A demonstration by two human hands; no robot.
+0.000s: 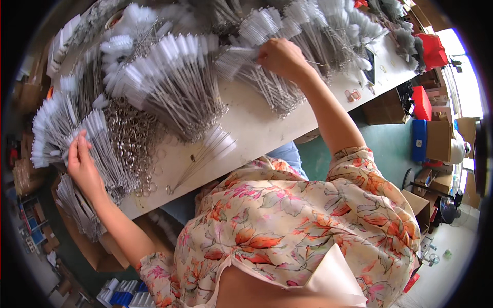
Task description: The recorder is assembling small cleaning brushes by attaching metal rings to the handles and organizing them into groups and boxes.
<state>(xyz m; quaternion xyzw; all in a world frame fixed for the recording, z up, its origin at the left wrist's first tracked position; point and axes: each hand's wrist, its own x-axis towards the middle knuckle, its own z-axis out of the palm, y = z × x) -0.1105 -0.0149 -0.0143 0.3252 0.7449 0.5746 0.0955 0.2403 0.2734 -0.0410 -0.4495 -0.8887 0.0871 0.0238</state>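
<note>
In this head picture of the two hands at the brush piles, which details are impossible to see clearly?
- Left hand, head view: its fingertips are buried in a brush bundle, so the grip is unclear.
- Right hand: the fingers curl into the brushes; which brush it pinches is hidden.
- Metal rings: partly covered by brush handles; too small to count.
- Table: its far edge is hidden under piles and bent by the fisheye rim.

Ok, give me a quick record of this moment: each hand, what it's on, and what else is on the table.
left hand: gripping a bundle of white wire brushes at the table's left edge
right hand: pinching brushes from a far pile
middle pile: fanned brushes, untouched
metal rings: loose heap between the piles
table: white, bare patch in front of the person
loose brushes: a few lying near the rings
</note>
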